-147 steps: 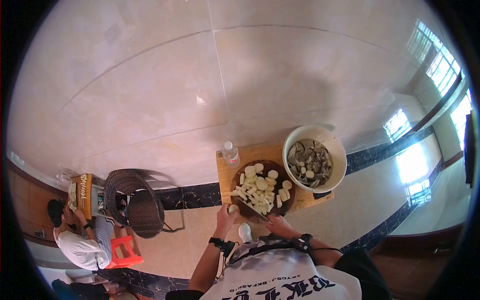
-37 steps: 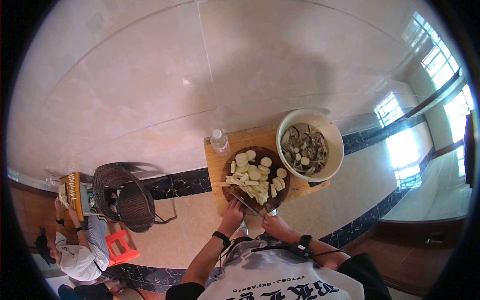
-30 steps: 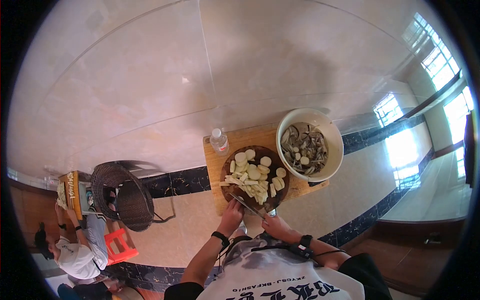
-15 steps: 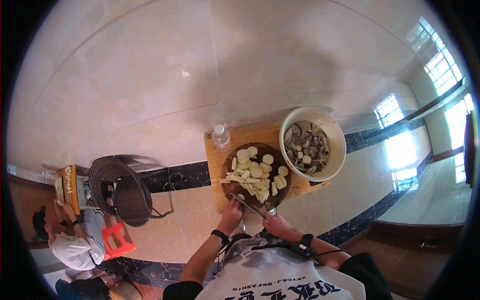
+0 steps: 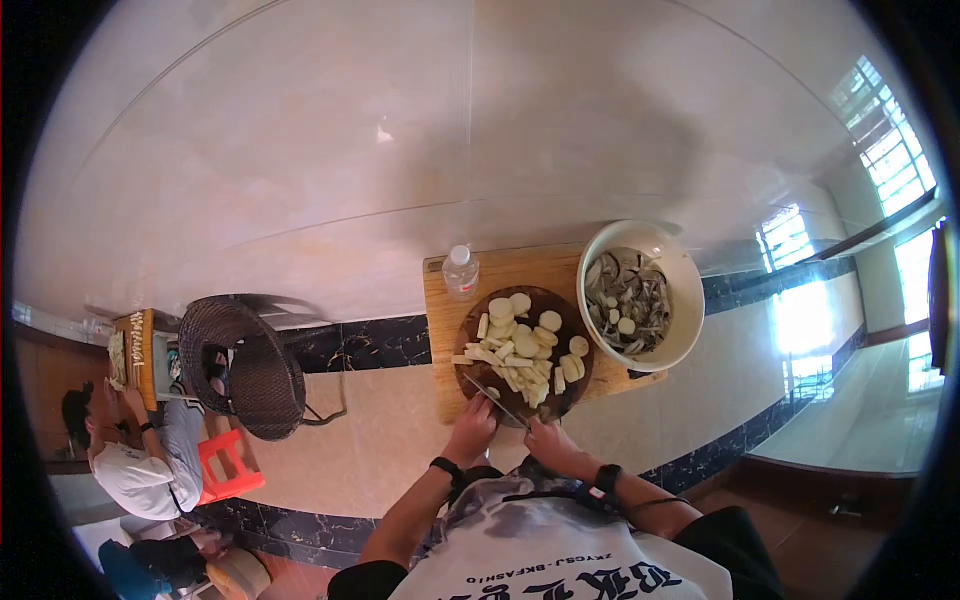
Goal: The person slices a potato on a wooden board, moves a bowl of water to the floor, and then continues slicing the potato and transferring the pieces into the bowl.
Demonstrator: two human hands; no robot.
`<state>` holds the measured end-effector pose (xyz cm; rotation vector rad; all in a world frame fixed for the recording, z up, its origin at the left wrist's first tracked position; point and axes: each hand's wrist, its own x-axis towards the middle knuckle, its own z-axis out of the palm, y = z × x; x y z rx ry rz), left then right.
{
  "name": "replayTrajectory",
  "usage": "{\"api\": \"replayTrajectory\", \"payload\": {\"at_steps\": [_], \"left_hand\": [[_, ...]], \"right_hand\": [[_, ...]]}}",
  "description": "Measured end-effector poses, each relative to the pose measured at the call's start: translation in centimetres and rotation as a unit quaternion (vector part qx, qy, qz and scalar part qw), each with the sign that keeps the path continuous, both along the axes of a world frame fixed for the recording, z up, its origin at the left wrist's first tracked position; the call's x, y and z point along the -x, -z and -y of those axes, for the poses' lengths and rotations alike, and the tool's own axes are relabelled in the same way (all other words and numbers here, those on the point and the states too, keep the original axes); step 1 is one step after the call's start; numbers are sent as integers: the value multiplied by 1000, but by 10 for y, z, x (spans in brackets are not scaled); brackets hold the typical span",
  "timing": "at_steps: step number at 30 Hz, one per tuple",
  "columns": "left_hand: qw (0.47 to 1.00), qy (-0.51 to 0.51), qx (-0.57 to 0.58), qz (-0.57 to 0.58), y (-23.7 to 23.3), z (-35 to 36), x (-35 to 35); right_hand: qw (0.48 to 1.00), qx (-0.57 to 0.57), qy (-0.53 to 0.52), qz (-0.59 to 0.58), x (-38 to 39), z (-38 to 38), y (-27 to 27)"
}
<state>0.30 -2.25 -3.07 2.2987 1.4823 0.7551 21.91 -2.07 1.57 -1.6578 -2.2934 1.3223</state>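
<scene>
My right hand [image 5: 555,447] is closed round the handle of a kitchen knife [image 5: 506,406], its blade slanting up and left over the near edge of a round chopping board [image 5: 574,394]. Close to the blade, the fingers of my left hand [image 5: 474,428] are bent at a small pale vegetable slice [image 5: 493,393] on the board; they appear to pinch it against the wood. Pale round slices [image 5: 526,344] and cut sticks [image 5: 520,374] are heaped farther up the board.
The board rests on a wooden table [image 5: 440,325]. At its right stands a white basin [image 5: 690,335] with mixed cut pieces in liquid; a clear bottle [image 5: 460,275] stands back left. Leftward are a wicker chair [image 5: 265,390], a red stool [image 5: 228,470] and a seated person [image 5: 140,475].
The whole view has shifted, so the table and board sit slightly farther right. Both hands stay at the board's near edge, with the knife still in my right hand.
</scene>
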Motion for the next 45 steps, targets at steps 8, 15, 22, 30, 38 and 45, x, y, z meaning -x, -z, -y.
{"api": "replayTrajectory", "payload": {"at_steps": [8, 15, 22, 30, 38, 45], "left_hand": [[1000, -3, -1, -11, 14, 6, 0], [998, 15, -15, -57, -7, 2, 3], [998, 11, -13, -59, -6, 5, 4], [997, 10, -21, -69, 0, 8, 5], [998, 12, -22, -49, 5, 7, 4], [998, 9, -39, -42, 0, 6, 4]], "right_hand": [[998, -48, -35, 0, -3, 8, 27], [996, 18, 86, -11, -4, 2, -28], [998, -40, -13, -48, -12, 10, -8], [999, 6, 24, -32, -10, 10, -24], [1000, -1, 14, -27, -18, 16, -11], [997, -28, -22, -62, -21, 13, -31]]}}
